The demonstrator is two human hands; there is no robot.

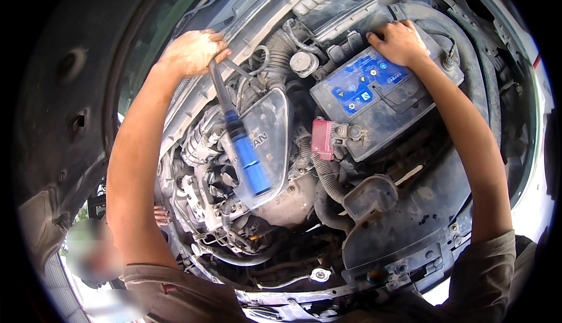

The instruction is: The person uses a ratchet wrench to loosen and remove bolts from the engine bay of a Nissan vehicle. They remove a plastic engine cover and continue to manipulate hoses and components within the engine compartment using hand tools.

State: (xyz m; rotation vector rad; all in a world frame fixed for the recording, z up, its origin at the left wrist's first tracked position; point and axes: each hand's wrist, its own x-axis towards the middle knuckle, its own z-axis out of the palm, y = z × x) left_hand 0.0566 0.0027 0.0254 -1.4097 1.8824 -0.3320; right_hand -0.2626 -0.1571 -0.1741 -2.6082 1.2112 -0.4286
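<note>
My left hand [196, 52] is closed around the upper end of a dark stick-like tool with a blue tubular end [250, 162]. The tool slants down over the grey engine cover [272, 121]; its exact kind I cannot make out. Resting on the far edge of the car battery [380, 100], my right hand [400, 42] has its thumb apart from the other fingers, whose tips are partly hidden. The battery is dark with a blue label on top. A pink terminal cover [322, 138] sits at its near left corner, beside a metal clamp.
The raised hood [64, 89] stands at the left. A round-capped reservoir [304, 64] and ribbed hoses lie between engine and battery. Another person's hand [161, 216] touches the left side of the bay. A radiator cap [320, 274] is near the front edge.
</note>
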